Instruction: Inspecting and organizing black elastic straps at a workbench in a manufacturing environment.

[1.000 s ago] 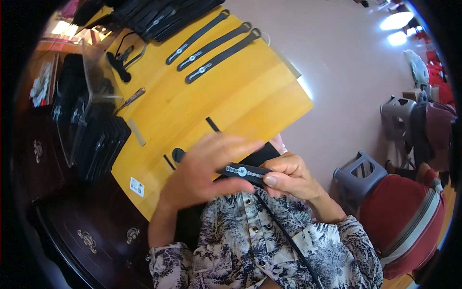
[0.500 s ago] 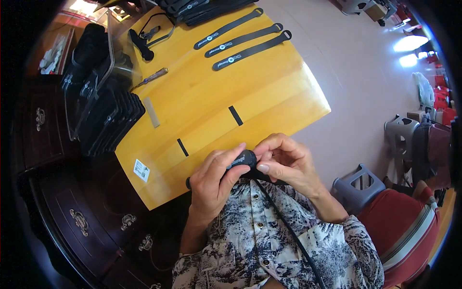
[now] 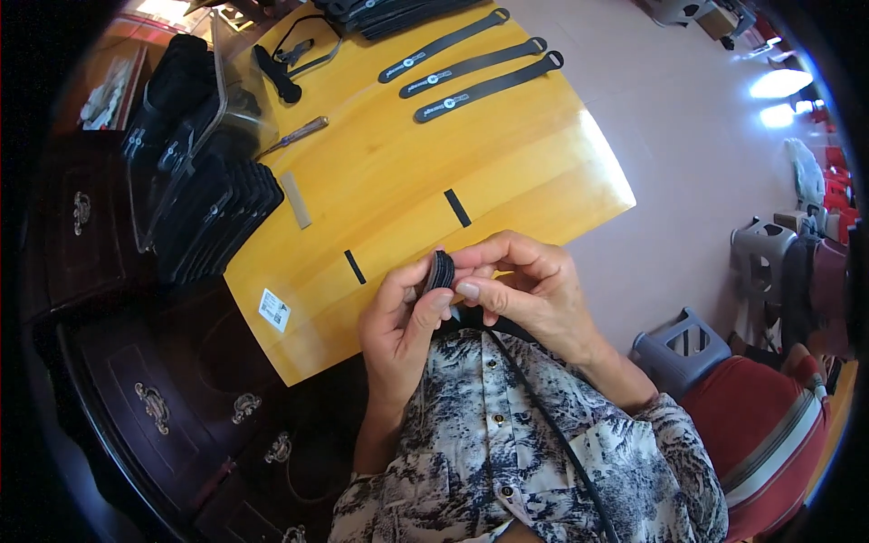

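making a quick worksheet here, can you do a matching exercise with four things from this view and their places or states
1. black layered bundle
2. white label
3. three looped straps
4. nearer grey stool

A. lying flat, side by side
B. right of the table
C. held in the left hand, right hand beside it
D. near the table's lower-left edge

Pairs: 1-C, 2-D, 3-A, 4-B

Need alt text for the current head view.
A person's left hand holds a small black bundle, right hand at its edge, beside a yellow table. On the table, three black straps lie side by side, with a screwdriver farther left.
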`<state>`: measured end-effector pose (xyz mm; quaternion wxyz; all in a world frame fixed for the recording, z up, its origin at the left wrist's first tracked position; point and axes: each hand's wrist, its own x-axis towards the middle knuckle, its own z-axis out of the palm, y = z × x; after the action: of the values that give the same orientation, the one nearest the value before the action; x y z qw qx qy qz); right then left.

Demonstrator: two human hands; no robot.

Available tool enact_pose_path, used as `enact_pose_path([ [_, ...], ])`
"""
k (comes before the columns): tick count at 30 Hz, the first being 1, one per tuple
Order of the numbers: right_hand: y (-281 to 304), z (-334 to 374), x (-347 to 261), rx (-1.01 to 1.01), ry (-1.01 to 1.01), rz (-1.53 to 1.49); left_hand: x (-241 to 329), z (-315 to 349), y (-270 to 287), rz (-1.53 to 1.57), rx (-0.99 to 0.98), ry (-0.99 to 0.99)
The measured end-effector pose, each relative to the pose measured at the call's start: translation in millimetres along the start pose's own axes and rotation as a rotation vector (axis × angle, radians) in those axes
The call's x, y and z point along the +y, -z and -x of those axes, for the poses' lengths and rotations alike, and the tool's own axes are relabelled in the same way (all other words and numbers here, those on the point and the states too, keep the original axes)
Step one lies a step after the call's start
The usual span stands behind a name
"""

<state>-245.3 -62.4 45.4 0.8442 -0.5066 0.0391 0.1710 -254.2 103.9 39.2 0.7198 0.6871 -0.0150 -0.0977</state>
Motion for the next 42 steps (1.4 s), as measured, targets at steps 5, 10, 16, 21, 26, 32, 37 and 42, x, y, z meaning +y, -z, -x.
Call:
enact_pose_path([
  [5,0.9,-2.5,2.5,0.035,0.009,0.034,-1.4,-1.1,1.3,0.084,-0.029,0.062],
  [10,2.1,-4.0,2.9,0.056,0.049,0.123,-7.5,-5.2,-3.1,0.124,-0.004,0.019],
  [16,3.5,-5.0,4.3,0.066,-0.004,0.265,-17.7,-2.6,0.3,-0.080,0.081,-0.033],
  [21,0.0,-7.2,5.3,0.116,0.017,0.101,-14.6,-4.5,-4.6,-0.161,0.106,-0.023],
  [26,7.3,-16.9,5.8,0.059,-0.085,-0.030,-16.3,-4.7,-5.4,-0.173,0.082,0.007],
  [32,11.7,-18.0,0.9,-0.010,-0.084,0.299,-30.3,-6.7,-4.5,-0.413,0.149,-0.213],
  [37,13.5,-17.3,-0.8,-0.058,-0.017,0.570,-19.1,-9.8,-3.4,-0.576,0.092,-0.286],
  [42,11.2,-20.9,6.4,-0.095,0.158,0.575,-31.9,-4.4,-1.0,-0.394,0.080,-0.264],
])
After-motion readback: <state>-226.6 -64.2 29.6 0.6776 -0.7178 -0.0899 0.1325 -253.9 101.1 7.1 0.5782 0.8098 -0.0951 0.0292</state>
